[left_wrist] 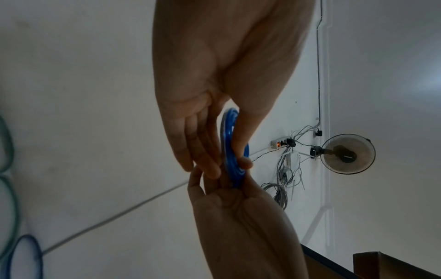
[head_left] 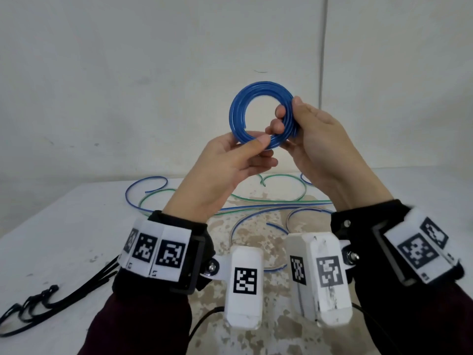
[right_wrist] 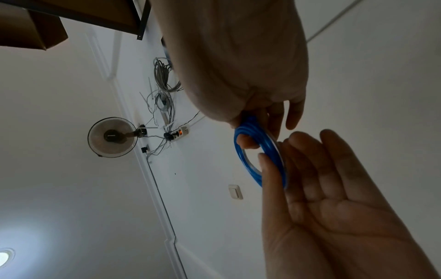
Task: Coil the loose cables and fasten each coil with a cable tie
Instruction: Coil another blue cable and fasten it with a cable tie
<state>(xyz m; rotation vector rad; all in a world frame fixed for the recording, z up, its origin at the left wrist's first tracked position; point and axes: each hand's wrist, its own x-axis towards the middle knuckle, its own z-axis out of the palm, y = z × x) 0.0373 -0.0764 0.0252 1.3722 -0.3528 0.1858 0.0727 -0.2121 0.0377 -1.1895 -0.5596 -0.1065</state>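
Both my hands raised above the table point(head_left: 64, 213), blue coil point(head_left: 261, 116) upright between them, right hand point(head_left: 317, 139) clasping its right side, left hand point(head_left: 225, 170) pinching its lower edge.

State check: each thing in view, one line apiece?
Blue cable coil: wound into a ring, held in the air, no tie visible on it.
Left hand: pinches the coil's lower edge.
Right hand: grips the coil's right side, fingers through the ring.
Loose blue and green cables: uncoiled, sprawled on the table.
Black cable ties: lying unused on the white table, at the left.
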